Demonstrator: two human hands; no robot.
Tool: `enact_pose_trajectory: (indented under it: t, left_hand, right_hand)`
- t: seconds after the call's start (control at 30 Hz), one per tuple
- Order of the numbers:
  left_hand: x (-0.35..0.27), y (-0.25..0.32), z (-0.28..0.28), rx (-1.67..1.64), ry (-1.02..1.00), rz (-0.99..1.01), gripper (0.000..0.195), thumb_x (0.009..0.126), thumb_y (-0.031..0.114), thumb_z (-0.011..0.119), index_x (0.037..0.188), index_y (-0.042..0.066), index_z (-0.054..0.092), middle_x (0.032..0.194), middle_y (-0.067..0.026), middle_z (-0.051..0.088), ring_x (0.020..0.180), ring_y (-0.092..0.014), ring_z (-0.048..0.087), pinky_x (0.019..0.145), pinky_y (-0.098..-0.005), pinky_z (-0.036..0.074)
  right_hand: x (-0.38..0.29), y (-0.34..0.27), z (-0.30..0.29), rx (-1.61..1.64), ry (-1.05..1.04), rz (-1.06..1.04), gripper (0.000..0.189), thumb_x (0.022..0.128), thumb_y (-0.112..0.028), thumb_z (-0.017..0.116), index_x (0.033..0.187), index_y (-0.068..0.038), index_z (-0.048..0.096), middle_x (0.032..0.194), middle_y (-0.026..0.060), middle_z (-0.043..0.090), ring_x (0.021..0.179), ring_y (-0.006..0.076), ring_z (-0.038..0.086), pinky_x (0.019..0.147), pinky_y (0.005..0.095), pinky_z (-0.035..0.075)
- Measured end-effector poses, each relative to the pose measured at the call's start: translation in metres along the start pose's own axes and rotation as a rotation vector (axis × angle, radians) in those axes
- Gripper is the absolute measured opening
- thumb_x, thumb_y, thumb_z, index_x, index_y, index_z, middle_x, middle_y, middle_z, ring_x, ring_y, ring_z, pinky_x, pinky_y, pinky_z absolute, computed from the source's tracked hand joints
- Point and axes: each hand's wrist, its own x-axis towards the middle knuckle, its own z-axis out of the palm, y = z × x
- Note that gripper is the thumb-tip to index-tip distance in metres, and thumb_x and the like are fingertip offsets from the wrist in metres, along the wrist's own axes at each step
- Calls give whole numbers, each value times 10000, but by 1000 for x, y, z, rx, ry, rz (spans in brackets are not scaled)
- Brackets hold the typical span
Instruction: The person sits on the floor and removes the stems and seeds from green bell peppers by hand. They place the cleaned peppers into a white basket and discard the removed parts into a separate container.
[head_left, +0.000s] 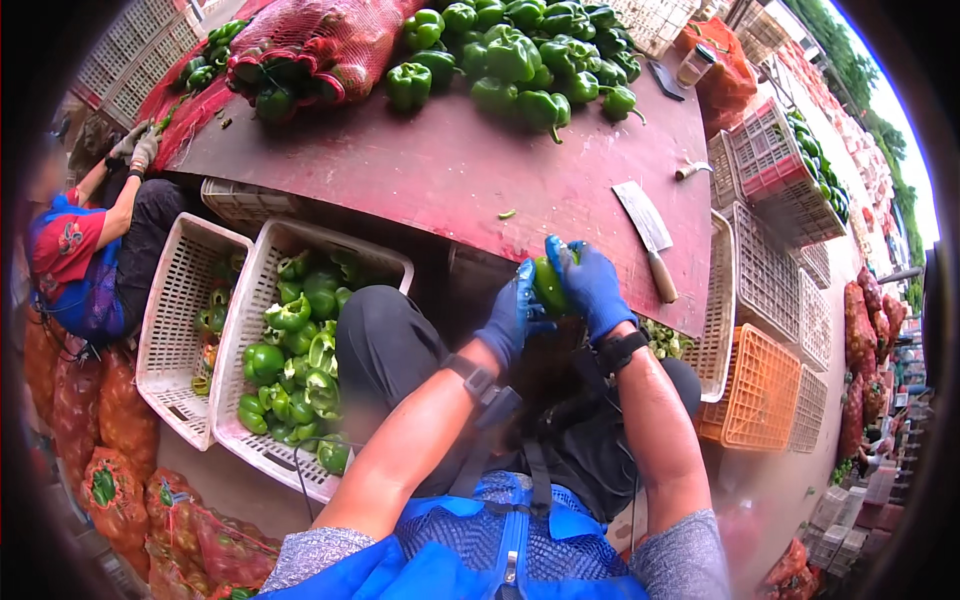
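Both of my hands wear blue gloves with a darker coating and meet just over the near edge of the red tabletop (420, 172). Between them is a green bell pepper (551, 286), largely covered by the gloves. My left hand (511, 315) grips its left side, while my right hand (591, 283) wraps the right side from above. To the right lies a cleaver (643, 217), its wooden handle towards me. A small hand tool (691, 171) rests farther back. Whole green bell peppers (514, 56) are heaped at the far side of the table.
A white plastic crate (281, 457) by my left leg holds cut and whole peppers (300, 360). Another white crate (169, 352) stands beyond it. A red mesh sack (330, 45) lies on the table. At left sits a co-worker (82, 255) wearing gloves. An orange crate (761, 390) stands right.
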Motion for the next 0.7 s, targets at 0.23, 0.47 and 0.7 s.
enact_pose_trajectory:
  t: [0.23, 0.47, 0.7]
  left_hand:
    - [-37, 31, 1, 875, 63, 399, 875, 785, 310, 894, 1473, -9, 457, 1331, -132, 610, 1244, -194, 572, 1058, -340, 472]
    - [-96, 41, 8, 1351, -157, 915, 1005, 657, 327, 938, 1491, 43, 454, 1481, -216, 464, 1376, -374, 480, 1143, -445, 411]
    - [-100, 26, -8, 1217, -44, 694, 844, 676, 297, 913, 1377, 16, 537, 1339, -195, 579, 1198, -314, 608, 1043, -400, 497]
  right_hand:
    - [-58, -12, -18, 781, -350, 24, 686, 1052, -569, 430, 1186, 63, 658, 1064, 257, 707, 955, 408, 688, 839, 414, 545]
    - [-71, 45, 15, 365, -63, -877, 591, 867, -235, 768, 1339, 6, 505, 1057, 196, 682, 919, 393, 680, 809, 425, 552]
    - [-106, 49, 14, 301, 102, -1014, 589, 826, -119, 718, 1353, 12, 491, 1105, 235, 657, 984, 448, 651, 836, 461, 547]
